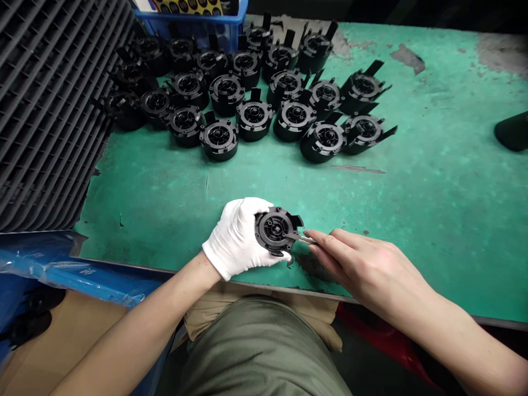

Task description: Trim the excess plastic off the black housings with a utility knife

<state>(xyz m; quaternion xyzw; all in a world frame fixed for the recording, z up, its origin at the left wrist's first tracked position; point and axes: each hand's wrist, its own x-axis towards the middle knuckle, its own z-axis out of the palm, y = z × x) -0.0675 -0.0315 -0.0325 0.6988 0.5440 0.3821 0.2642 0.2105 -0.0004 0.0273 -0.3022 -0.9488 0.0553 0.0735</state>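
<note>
A round black plastic housing (277,228) with ring-shaped ribs and tabs at its rim is gripped by my left hand (243,236), which wears a white glove. Its ribbed face is turned up toward me, just above the front of the green table. My bare right hand (358,256) pinches a slim metal craft knife (303,238). The knife's tip reaches over the right side of the housing's face and appears to touch it. Fingers hide most of the handle.
Several similar black housings (218,137) stand in rows on the green table (433,192). Behind them is a blue bin (193,27). Stacked black grid trays (53,110) rise at left. A dark cylindrical part (513,132) lies at right. A plastic-lined box (74,341) holds black parts below left.
</note>
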